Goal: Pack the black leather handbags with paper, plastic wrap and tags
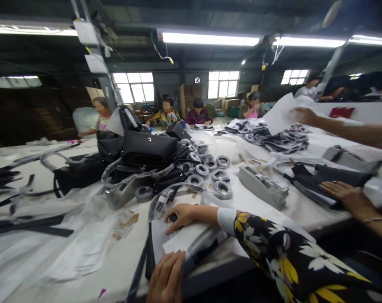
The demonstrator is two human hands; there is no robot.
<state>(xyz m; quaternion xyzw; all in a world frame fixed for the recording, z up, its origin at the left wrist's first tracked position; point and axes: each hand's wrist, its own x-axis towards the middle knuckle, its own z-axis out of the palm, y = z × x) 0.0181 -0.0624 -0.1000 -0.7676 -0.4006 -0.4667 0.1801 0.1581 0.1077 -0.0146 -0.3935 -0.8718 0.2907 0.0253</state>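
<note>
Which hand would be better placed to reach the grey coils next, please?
Probably the right hand: it is nearer the grey coils, while the left hand sits farther back, nearer the body.

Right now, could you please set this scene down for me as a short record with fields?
Surface: pale worktable
Left grip: left hand touching the near side of white sheets; firmness unclear
Right grip: right hand bent over their far side
Under sheets: black material
Beyond: black handbags, wrapped coils
Neighbour at right: one hand holding up a pale sheet
</note>
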